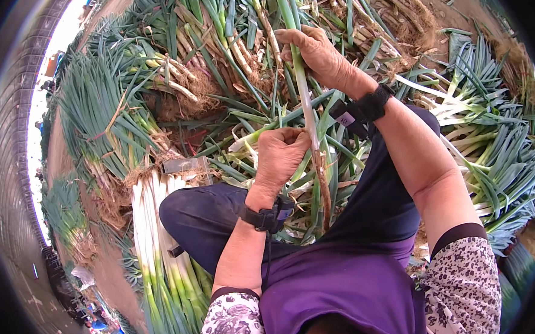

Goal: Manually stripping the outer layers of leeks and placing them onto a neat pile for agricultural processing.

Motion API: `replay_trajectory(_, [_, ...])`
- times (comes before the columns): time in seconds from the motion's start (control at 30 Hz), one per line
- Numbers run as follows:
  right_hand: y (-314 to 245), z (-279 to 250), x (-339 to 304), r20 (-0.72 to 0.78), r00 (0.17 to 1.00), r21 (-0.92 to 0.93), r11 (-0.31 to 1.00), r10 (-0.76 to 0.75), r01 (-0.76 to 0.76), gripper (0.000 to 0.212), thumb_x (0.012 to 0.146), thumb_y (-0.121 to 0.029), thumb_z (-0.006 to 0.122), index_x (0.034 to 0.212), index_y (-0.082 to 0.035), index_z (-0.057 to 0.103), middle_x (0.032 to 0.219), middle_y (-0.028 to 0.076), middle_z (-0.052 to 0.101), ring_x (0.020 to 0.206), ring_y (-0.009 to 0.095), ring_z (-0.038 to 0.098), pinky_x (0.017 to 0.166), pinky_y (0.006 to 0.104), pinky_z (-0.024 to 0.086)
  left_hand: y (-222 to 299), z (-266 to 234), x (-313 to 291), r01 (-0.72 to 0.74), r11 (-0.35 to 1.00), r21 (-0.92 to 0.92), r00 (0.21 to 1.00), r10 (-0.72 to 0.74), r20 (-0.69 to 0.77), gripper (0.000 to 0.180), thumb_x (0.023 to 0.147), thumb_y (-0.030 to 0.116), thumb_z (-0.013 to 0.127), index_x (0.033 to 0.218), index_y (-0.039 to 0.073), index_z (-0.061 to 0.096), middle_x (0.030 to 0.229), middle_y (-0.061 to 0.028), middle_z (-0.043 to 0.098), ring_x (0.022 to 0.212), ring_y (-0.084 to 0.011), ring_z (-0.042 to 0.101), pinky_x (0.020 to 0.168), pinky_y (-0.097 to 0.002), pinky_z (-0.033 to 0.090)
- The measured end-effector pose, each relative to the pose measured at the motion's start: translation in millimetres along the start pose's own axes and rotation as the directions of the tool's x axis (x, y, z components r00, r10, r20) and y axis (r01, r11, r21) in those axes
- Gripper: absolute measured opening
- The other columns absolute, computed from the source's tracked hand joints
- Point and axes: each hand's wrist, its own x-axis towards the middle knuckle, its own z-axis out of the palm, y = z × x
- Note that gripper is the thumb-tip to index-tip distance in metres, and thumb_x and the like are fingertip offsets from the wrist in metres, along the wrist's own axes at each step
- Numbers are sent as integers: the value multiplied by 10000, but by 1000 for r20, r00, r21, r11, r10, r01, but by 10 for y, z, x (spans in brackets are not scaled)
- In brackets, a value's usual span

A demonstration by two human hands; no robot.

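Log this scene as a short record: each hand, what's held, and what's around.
Left hand: pinched at the lower stem of a leek
Right hand: around the same leek, higher up
Held leek: green above, white middle, brownish lower end
Beside left knee: white-stemmed leeks
Upper left: brown-rooted leeks
Far right: leafy leeks
Wrists: black straps on both

One long green onion [304, 96], slanted: top leans L, bottom R. Green leaves up top, running out of view; mid-shaft pale, smooth, w/ slight shine. Held btwn R hand [321, 58], round upper green pt, & L hand [282, 155], pinching lower dn. Below that, brown, rough length; can't tell if stalk or loose skin.
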Motion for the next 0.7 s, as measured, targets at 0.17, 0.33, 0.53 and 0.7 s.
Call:
replay_trajectory(0.17, [-222, 135, -133, -37, 983, 281, 946, 178, -161, 287, 904, -291, 589, 993, -25, 525, 723, 13, 469, 605, 131, 519, 475, 284, 455, -317, 78, -10, 73, 853, -517, 993, -109, -40, 138, 863, 93, 628, 868, -38, 671, 774, -77, 668, 659, -132, 621, 646, -275, 523])
replay_trajectory(0.33, [-347, 2, -114, -124, 971, 443, 887, 205, -131, 309, 947, -340, 459, 947, -33, 495, 687, -31, 372, 497, 81, 355, 399, 230, 290, -863, 34, -118, 360, 480, -800, 904, -392, 171, 160, 888, 144, 557, 805, 19, 612, 789, -91, 636, 703, -204, 631, 698, -327, 531])
replay_trajectory(0.53, [-354, -103, -91, 28, 973, 522, 827, 230, -210, 319, 923, -359, 429, 944, -41, 458, 687, -1, 400, 462, 90, 310, 400, 247, 267, -980, -279, -12, -80, 977, -197, 929, 1, -370, 245, 934, 209, 532, 797, 28, 624, 723, -16, 594, 663, -92, 533, 603, -245, 415])
replay_trajectory(0.7, [-312, -78, -60, 68, 926, 639, 697, 370, -326, 312, 932, -353, 396, 890, -47, 443, 675, -6, 401, 458, 87, 310, 397, 237, 257, -340, 2, -12, -134, 980, -149, 975, 158, 157, 406, 965, 397, 512, 882, 19, 635, 678, -5, 591, 664, -85, 551, 620, -235, 438])
